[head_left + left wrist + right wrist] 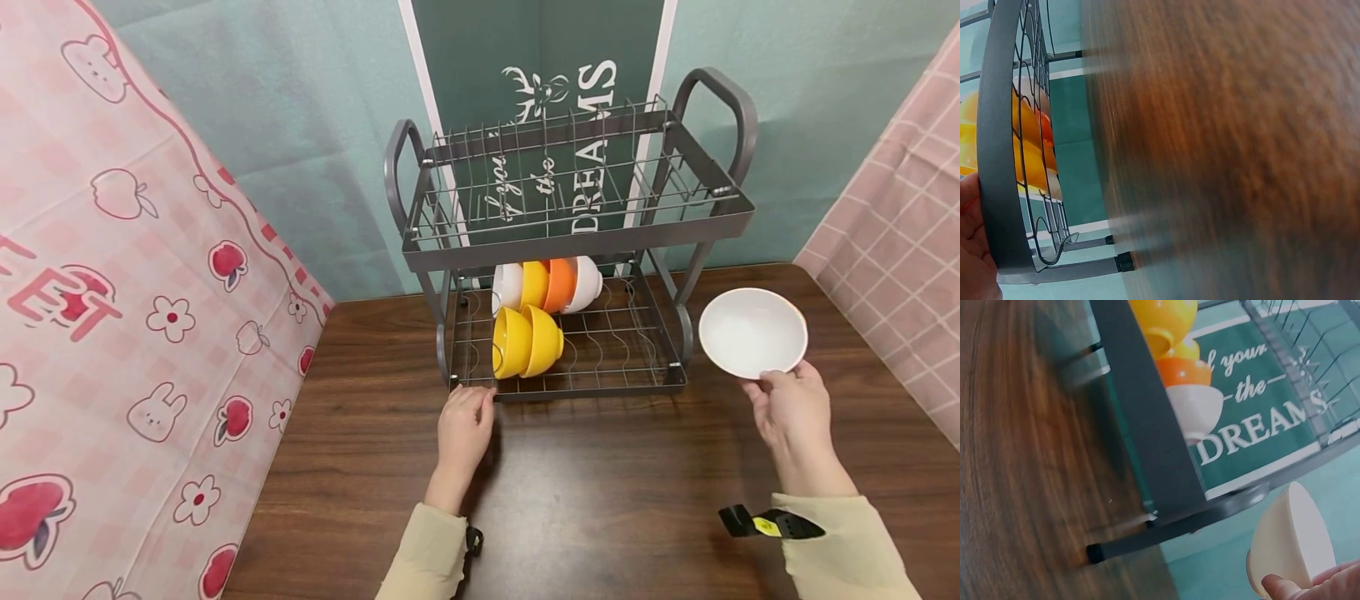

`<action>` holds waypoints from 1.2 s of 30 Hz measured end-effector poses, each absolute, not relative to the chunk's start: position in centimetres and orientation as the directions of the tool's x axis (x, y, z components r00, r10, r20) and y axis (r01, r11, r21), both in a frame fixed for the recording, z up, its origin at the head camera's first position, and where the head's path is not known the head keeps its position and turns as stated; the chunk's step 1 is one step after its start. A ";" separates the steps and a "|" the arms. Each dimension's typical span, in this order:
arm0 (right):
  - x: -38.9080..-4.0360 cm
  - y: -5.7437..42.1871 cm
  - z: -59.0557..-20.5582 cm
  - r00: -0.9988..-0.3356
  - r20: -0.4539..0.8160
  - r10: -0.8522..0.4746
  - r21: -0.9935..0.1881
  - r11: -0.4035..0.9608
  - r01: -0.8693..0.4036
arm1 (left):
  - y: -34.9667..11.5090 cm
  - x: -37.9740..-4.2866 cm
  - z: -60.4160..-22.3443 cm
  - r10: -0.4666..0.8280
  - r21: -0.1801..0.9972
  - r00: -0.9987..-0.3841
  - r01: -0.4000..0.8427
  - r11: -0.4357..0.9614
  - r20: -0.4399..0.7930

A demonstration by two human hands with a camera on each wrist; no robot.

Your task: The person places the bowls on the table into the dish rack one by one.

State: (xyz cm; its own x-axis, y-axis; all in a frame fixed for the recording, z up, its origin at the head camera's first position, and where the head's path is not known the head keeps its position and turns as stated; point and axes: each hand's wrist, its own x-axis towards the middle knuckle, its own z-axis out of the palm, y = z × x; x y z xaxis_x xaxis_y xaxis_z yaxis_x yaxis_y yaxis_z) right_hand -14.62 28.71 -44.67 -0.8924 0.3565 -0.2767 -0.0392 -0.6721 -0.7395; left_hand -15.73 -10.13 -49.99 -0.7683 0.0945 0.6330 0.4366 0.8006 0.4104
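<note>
At the right side of the head view my right hand [797,417] holds a white bowl [752,332] by its near rim, lifted over the table and tilted so its inside shows. In the right wrist view the bowl [1291,544] is seen from the side. My left hand [465,429] grips the front rail of a dark grey two-tier dish rack [577,246] near its left corner. On the lower tier, two yellow bowls [543,342] stand on edge in front. Behind them is a row of white, yellow and orange bowls [560,285].
The rack's upper wire tier holds nothing and has a raised handle [738,117] at each end. Brown wood-grain table [600,483] extends in front and to both sides. Patterned pink cloth [172,317] borders the left, a pink grid cloth [900,233] the right.
</note>
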 end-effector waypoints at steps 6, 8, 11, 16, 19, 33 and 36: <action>-14.2 27.6 -43.4 -0.903 -0.218 0.371 -0.758 -0.647 -0.083 | -10.1 -15.7 -49.9 0.089 0.416 -0.770 0.434 0.799 0.632; -14.1 27.2 -43.1 -0.908 -0.203 0.366 -0.763 -0.640 -0.087 | -10.0 -15.7 -49.9 0.086 0.419 -0.773 0.430 0.800 0.629; -13.8 26.7 -42.6 -0.920 -0.179 0.348 -0.780 -0.620 -0.083 | -10.0 -15.6 -49.9 0.083 0.421 -0.777 0.423 0.803 0.623; -13.4 25.6 -42.2 -0.937 -0.148 0.318 -0.814 -0.577 -0.067 | -9.7 -15.6 -49.7 0.071 0.443 -0.795 0.407 0.799 0.603; -13.2 24.8 -42.0 -0.945 -0.133 0.300 -0.824 -0.563 -0.063 | -9.4 -15.4 -49.6 0.044 0.490 -0.815 0.389 0.780 0.577; -12.8 19.5 -41.8 -0.964 -0.157 0.213 -0.913 -0.403 0.060 | -7.0 -14.5 -48.2 -0.028 0.670 -0.799 0.484 0.563 0.601; -12.7 18.2 -41.8 -0.963 -0.182 0.198 -0.925 -0.366 0.100 | -6.1 -14.4 -47.6 -0.034 0.731 -0.809 0.510 0.452 0.586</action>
State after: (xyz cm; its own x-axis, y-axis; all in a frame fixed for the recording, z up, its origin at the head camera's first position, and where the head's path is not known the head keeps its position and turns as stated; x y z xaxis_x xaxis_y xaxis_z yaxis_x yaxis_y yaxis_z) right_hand -12.68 18.21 -41.79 -0.9632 0.1977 -0.1821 0.0999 -0.3657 -0.9254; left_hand -14.37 -6.11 -47.64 -0.8095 -0.0343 0.5862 0.5105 0.4523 0.7314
